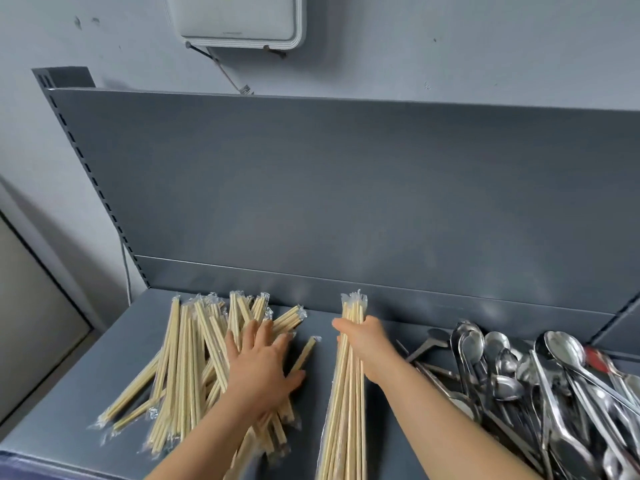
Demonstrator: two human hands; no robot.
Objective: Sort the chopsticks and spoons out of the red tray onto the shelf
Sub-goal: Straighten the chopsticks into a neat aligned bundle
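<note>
A flat, matte grey metal shelf [86,375] carries 2 groups of cutlery. On its left part lies a loose pile of chopsticks [187,358]. They are pale, straight wooden sticks, each pair sealed in a thin, crinkly clear plastic sleeve. The pairs fan out at differing angles, mostly pointing toward the back. The left hand [263,365] rests palm down on the right side of this pile. Its fingers are straight and slightly spread, pressing on the sleeves and gripping nothing. Just right of those fingers, 1 wrapped pair [306,351] lies alone, slanted on the bare shelf.

The right hand [367,344] is curled round a bundle of chopsticks [346,410], thumb and fingers wrapped about its upper part. The bundle is tight and parallel. It runs from the bottom edge of the view up to crumpled plastic ends above the hand. It sits between the pile and the spoons, apart from both. Whether its lower end touches the shelf cannot be told.

On the right part of the shelf lies a heap of spoons [519,382]. They are shiny steel with long thin handles and oval bowls, tangled over one another. Something red [595,356] shows among them near the back.

Behind stands the back panel [346,185], smooth grey sheet metal with a row of slots down its left edge. Above it, on the pale wall [450,46], hangs a white box [239,19] with rounded corners.
</note>
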